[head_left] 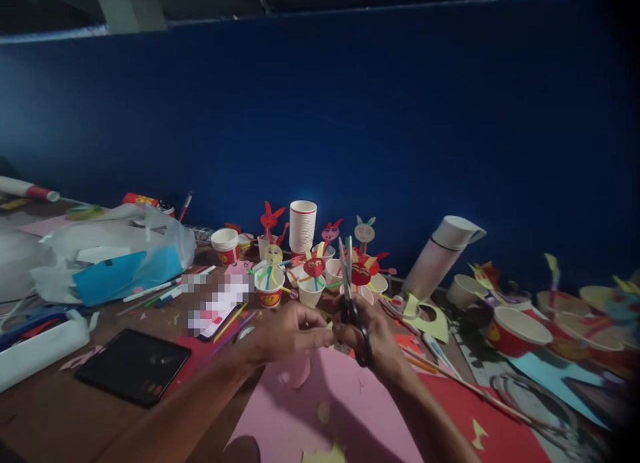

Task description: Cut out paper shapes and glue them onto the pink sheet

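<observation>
One pair of metal scissors with black handles [356,316], blades upward, held at centre in the right hand [377,336]; the left hand [295,330], fingers drawn narrow beside one small yellow paper scrap [329,325], grip on it impossible to tell, both above one large pink paper sheet [330,410]. Brown surface [40,416], lower left, bearing one black rectangular panel [133,366]; one deep-blue wall [320,116] behind. One tall stack of white paper cups [303,226], centre; one white-and-pink flask [440,253], tilted, right of centre; one red-and-white paper cup with yellow emblem [519,331], lower right, lettering illegible.
</observation>
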The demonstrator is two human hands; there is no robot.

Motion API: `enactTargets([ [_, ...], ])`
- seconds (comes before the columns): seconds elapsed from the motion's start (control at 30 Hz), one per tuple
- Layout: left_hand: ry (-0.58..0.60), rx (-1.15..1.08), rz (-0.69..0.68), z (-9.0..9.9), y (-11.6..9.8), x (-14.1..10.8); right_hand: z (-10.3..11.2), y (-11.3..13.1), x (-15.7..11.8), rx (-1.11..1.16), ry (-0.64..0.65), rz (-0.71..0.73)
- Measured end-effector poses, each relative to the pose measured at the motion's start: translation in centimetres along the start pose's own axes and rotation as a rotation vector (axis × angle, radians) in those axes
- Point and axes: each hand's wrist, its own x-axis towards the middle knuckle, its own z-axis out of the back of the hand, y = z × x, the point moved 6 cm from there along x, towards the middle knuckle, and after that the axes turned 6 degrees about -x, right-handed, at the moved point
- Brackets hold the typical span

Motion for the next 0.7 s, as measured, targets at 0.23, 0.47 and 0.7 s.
enactTargets([
  [0.23,-0.304,-0.455,0.028,0.2,0.6,0.2,0.4,0.6,-0.3,0.009,-0.224,0.074],
  [0.47,-0.37,-0.346,-0.003,-0.8,0.4,0.3,-0.2,-0.1,-0.5,0.076,-0.295,0.099],
  [0.7,-0.447,-0.435,-0.042,2.0,0.4,0.4,-0.9,-1.3,-0.2,-0.075,-0.102,0.088],
])
